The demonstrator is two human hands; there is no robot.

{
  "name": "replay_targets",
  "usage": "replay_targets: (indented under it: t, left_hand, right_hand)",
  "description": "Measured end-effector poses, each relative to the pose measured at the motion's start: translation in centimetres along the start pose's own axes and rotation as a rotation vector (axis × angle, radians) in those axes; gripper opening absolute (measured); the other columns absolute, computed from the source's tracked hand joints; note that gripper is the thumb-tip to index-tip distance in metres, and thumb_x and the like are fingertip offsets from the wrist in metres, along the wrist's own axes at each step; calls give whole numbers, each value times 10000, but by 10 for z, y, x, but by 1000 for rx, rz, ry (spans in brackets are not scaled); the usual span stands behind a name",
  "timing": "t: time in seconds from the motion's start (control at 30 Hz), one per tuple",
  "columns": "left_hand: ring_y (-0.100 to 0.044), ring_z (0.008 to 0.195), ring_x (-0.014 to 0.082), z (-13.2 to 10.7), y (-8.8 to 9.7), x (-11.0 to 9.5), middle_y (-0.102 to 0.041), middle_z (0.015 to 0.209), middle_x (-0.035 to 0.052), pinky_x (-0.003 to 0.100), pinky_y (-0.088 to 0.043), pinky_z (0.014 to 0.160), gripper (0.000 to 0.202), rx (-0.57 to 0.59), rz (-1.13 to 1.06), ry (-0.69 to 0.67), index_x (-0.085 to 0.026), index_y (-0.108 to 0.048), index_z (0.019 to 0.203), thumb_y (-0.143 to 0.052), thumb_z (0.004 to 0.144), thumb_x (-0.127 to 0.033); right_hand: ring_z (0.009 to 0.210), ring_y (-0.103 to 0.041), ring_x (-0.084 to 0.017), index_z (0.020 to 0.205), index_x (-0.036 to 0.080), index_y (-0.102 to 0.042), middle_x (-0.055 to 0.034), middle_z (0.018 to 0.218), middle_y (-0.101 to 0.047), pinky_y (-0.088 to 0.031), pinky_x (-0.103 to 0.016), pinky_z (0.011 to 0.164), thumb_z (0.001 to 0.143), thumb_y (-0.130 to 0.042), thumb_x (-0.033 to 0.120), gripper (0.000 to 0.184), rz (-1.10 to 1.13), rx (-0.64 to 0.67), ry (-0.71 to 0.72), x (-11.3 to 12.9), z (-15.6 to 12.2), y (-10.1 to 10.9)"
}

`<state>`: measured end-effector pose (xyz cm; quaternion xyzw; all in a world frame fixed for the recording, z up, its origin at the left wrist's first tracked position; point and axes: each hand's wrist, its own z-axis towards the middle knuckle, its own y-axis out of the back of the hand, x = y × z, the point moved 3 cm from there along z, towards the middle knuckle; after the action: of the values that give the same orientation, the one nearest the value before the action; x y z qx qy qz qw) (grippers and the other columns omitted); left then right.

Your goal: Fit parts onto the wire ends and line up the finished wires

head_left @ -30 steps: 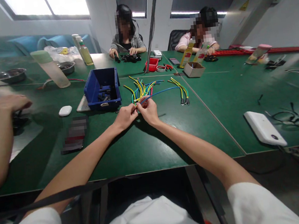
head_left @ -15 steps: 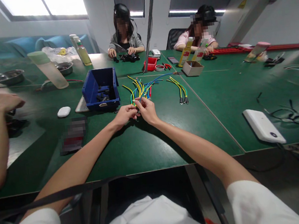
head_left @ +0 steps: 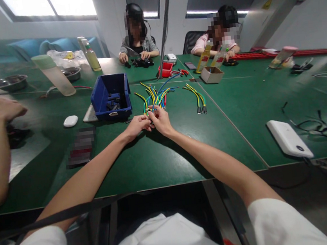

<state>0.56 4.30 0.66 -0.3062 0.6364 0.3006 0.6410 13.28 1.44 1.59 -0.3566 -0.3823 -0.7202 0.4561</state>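
One thin blue insulated wire [head_left: 167,81] rises from the narrow grip of the right hand [head_left: 161,121] above the green worktop [head_left: 180,164]; the left hand [head_left: 137,127] meets the right, its hold too hidden to tell; work on the wire's near end seems in hand, next calling for steady alignment.

Smooth glossy tabletop [head_left: 170,159], plastic bin [head_left: 122,113], plastic-sheathed wires [head_left: 155,96], matt cloth shirt [head_left: 165,242]

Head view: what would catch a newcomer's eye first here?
Probably the bright fan of yellow, green and blue wires mid-table, just beyond where the left hand and right hand meet. Left of it stands a blue bin with black pieces inside; to its right lies a smaller group of yellow-green wires.
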Motion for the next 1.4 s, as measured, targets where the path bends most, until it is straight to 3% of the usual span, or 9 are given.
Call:
replay_targets:
  t: [0.23, 0.43, 0.67, 0.93, 1.1, 1.27, 1.4]
  left_hand:
    - [-585, 541, 113, -1, 2, -2, -645, 643, 20, 239, -465, 556, 202, -70, 164, -42, -144, -625, 772, -629, 734, -341]
    - [-609, 609, 135, -6, 3, -9, -670, 721, 26, 254, -489, 578, 276, -219, 316, -193, -149, -619, 859, -685, 733, -386]
    - [-619, 644, 144, -15, -5, -13, -682, 757, 22, 257, -487, 643, 133, -230, 816, -412, -177, -587, 865, -630, 764, -251]
    - [-657, 692, 198, -20, -8, -17, -682, 752, 69, 284, -461, 675, 86, -229, 1315, -509, -177, -603, 871, -533, 870, -228]
    - [-649, 672, 185, -21, -8, -16, -682, 753, 57, 272, -441, 656, 83, -239, 1232, -508, -181, -595, 861, -520, 872, -216]
    - [-582, 566, 129, -19, -6, -15, -652, 670, 11, 241, -418, 593, 97, -313, 872, -421, -185, -552, 755, -544, 841, -228]
    - [-619, 604, 140, -18, -7, -17, -681, 698, 17, 240, -442, 585, 117, -289, 667, -352, -182, -549, 755, -560, 833, -269]
  right_hand:
    - [491, -466, -108, 1101, 190, -598, 69, 570, -506, -373, -243, 526, 874, -533, 412, 324, 15, -9, -50, -2, -1, 0]
    - [532, -476, -109, 1064, 193, -563, 76, 594, -509, -385, -249, 583, 851, -561, 399, 296, 0, -92, -74, -12, 2, 2]
    - [509, -439, -112, 919, 218, -495, 98, 555, -428, -352, -250, 573, 827, -558, 336, 163, -35, -108, -97, -12, 3, 3]
    - [487, -409, -112, 869, 230, -459, 104, 537, -406, -331, -250, 548, 811, -542, 312, 130, -52, -109, -123, -10, 3, 3]
    - [488, -416, -108, 878, 229, -453, 102, 545, -416, -331, -247, 542, 821, -559, 347, 169, -34, -119, -116, -9, 3, 2]
    - [485, -411, -101, 917, 226, -462, 102, 552, -415, -327, -240, 529, 827, -590, 422, 252, 7, -133, -97, -5, 2, 2]
    - [495, -426, -100, 957, 223, -483, 102, 559, -422, -352, -238, 546, 835, -589, 448, 277, 32, -122, -97, -4, 2, 2]
